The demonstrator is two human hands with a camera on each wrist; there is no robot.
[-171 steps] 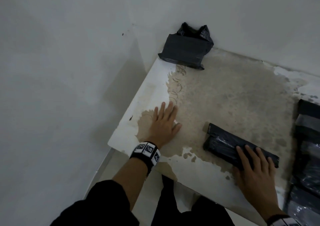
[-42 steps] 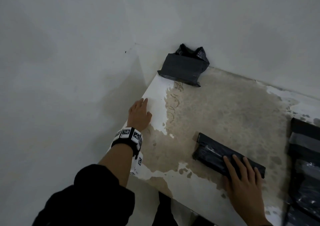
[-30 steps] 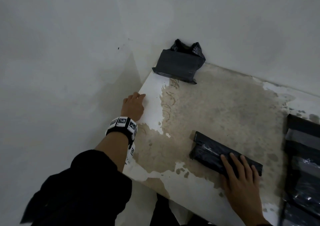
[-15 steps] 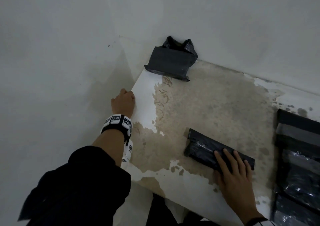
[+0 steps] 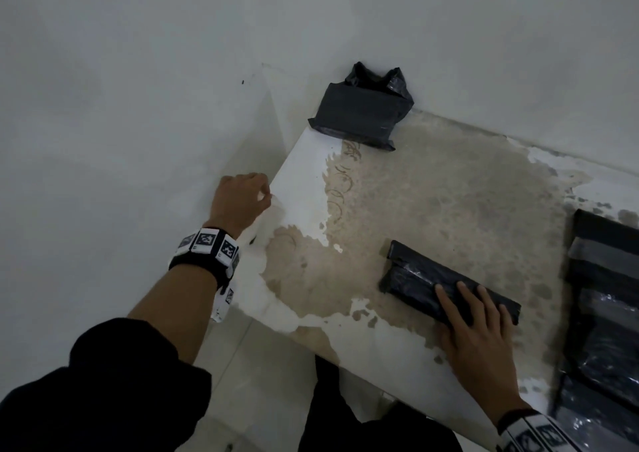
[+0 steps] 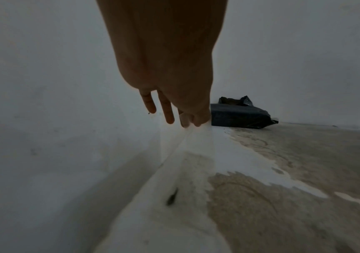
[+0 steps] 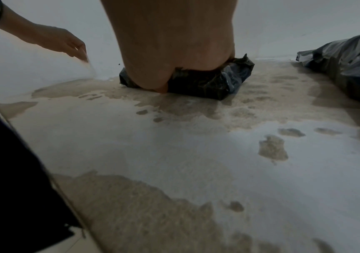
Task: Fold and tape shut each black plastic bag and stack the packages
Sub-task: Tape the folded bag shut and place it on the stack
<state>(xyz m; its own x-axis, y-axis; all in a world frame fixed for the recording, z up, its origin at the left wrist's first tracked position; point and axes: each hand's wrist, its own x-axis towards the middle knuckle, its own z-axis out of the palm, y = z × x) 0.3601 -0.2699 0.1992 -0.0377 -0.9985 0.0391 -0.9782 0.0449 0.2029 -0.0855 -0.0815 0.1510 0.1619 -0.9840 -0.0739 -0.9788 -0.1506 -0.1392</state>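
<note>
Head view, nearest first: a folded black plastic bag (image 5: 449, 284) is seen lying on the stained white desk (image 5: 397, 348), close to the near edge. It is pinned flat under the right hand (image 5: 479, 334), whose fingers are laid straight across the fold; nothing is curled around, so this grip is a flat, wide press rather than a clasp. In the right wrist view the same bag (image 7: 207, 82) is shown bulging slightly beneath the palm.

At the right edge of the desk, a stack of taped black packages (image 5: 608, 313) is partly visible, with a grey band of tape (image 5: 603, 254) across the top one.

Further off, at the left edge of the desk, the left hand (image 5: 240, 199) is held with thumb and forefinger pinched together. A thin, pale, see-through strip (image 7: 89, 65) appears to be drawn between them, probably a piece of clear tape stuck to the desk edge, though it is too faint to be certain. The other fingers (image 6: 166, 111) are left hanging straight.

Farthest away, in the corner against the wall, one more black bag (image 5: 363, 112) is set, its open top still bunched up.

The taping step is judged to be in hand. Next, the strip would need to be peeled free and carried to the pinned bag, then pressed across the fold while the fold is kept shut.
</note>
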